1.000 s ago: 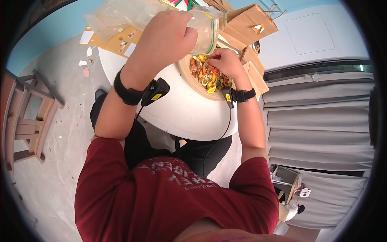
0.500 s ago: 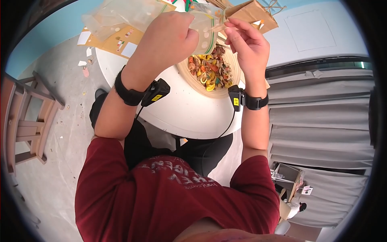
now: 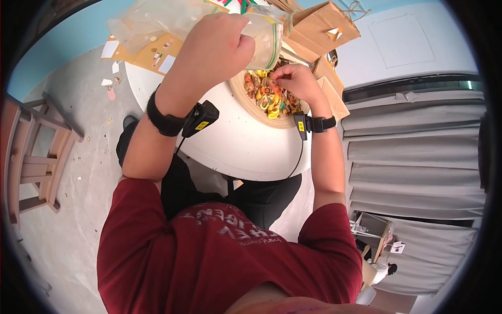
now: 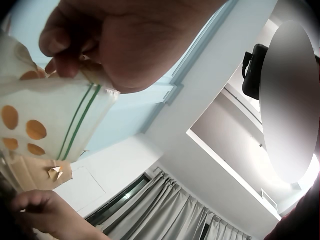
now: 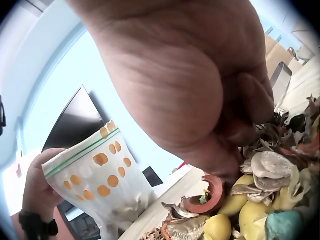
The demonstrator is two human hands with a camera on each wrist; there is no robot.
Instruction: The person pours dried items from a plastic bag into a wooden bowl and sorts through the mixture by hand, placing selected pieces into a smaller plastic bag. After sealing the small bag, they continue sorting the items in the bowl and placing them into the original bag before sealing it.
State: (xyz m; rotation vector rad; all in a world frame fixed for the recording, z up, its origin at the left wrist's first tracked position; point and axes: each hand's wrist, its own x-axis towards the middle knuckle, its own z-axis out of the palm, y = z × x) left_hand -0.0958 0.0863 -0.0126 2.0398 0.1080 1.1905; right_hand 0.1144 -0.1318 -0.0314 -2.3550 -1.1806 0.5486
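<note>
My left hand grips the top of a clear zip bag with a green seal line and orange-looking dots. The bag hangs beside a round woven tray, its body showing plainly in the right wrist view. Mixed potpourri fills the tray: yellow, orange and teal pieces among brown, dried petals. Over the tray's far right part, my right hand reaches down with thumb and fingers drawn together at the pile. In the right wrist view its fingertips sink behind the pieces, beside a reddish curl; I cannot tell whether they hold one.
Beyond the tray stands a brown paper bag, with a smaller paper bag at the right edge. A large clear plastic bag and a tan sheet with stickers lie at the left of the white table.
My right hand dipped into the pile, rose to the zip bag's opening half a second ago, and is back down at the potpourri now. My left hand keeps its hold almost unmoved.
</note>
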